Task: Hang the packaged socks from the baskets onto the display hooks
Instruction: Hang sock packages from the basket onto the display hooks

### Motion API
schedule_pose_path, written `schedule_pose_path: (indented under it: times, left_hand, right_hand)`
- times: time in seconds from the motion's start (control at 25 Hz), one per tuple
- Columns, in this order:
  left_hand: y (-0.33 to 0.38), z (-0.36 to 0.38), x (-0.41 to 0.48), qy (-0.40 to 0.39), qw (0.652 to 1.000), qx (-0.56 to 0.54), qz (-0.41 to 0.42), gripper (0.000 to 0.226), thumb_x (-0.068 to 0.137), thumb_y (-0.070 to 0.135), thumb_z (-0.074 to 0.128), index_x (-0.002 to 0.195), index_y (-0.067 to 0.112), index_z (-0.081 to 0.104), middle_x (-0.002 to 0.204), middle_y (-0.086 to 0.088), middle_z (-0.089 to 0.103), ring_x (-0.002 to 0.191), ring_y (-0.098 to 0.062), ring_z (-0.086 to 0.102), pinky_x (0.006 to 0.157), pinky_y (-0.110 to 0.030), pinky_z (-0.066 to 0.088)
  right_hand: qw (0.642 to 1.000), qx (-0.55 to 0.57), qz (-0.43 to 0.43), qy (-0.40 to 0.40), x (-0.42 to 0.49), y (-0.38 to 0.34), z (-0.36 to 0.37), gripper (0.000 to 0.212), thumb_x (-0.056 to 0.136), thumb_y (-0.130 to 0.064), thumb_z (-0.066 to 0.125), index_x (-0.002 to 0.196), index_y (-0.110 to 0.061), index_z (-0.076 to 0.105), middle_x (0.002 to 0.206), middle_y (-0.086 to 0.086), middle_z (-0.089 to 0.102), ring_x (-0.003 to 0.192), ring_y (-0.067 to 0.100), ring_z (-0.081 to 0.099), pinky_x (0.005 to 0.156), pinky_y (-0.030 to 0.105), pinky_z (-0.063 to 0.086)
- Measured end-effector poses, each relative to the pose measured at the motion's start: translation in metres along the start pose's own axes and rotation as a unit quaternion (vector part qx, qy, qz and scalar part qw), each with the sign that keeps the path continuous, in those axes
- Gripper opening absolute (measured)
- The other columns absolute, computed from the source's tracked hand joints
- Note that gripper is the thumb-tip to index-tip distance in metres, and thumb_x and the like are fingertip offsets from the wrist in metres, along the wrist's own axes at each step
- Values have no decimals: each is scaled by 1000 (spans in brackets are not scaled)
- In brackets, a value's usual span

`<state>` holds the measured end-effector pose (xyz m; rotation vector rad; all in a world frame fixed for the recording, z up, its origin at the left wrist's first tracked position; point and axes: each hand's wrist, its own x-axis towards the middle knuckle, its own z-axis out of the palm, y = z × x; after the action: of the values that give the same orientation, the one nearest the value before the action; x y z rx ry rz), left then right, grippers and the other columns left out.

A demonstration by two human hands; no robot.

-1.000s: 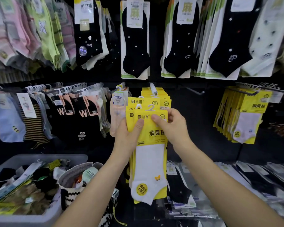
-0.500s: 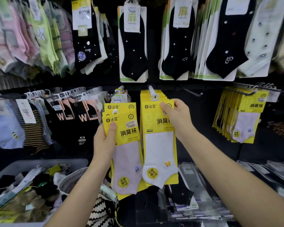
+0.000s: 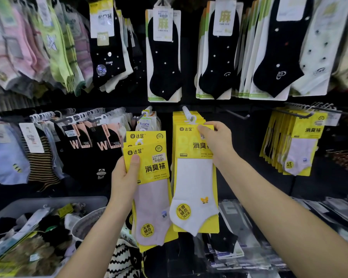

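Right hand point(image 3: 215, 141) pinches the white-sock pack point(image 3: 195, 177) by its header, just below the display hook point(image 3: 187, 114); left hand point(image 3: 125, 177) grips upright spare packs point(image 3: 149, 173).

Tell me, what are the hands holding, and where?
The left hand grips the pink-sock packs by their left edge; the right hand pinches the white-sock pack at its top.

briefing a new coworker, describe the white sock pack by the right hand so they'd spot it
On the black display wall, find the lower row's middle hook stacked with yellow cards. Its front pack, pinched by the right hand, shows a white sock with an orange butterfly; the neighbouring pack, held by the left hand, is pale pink.
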<state>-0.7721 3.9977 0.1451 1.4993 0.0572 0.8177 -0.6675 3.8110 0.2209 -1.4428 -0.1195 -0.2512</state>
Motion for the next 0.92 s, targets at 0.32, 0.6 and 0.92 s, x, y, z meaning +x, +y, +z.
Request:
schedule_pose_path:
  times: [0.32,0.6,0.92]
  left_hand:
    - [4,-1,-2,7,1000,11,15,13,95,30,48,92,29,60,93,8,70,87,-10,68,69,-26,52]
    - [17,17,-7,-11,999,10,39,13,94,30,49,89,31,61,87,10,70,81,-4,67,64,-17,53]
    - [19,72,-23,-72,996,-20,51,18,94,21,50,95,34,63,91,16,72,87,-6,69,68,-18,55]
  right_hand:
    - [989,-122,-78,14,17,18,3,28,84,-28,65,108,-18,55,103,0,59,88,16,60,61,23,45]
    - [973,-194,-109,63,7,26,-23,52,77,-36,74,116,-18,44,100,-1,52,97,18,54,78,32,47]
    - [980,-106,-130,-107,-41,34,-22,35,67,-39,81,84,-22,55,80,-7,62,68,2,56,64,21,51]
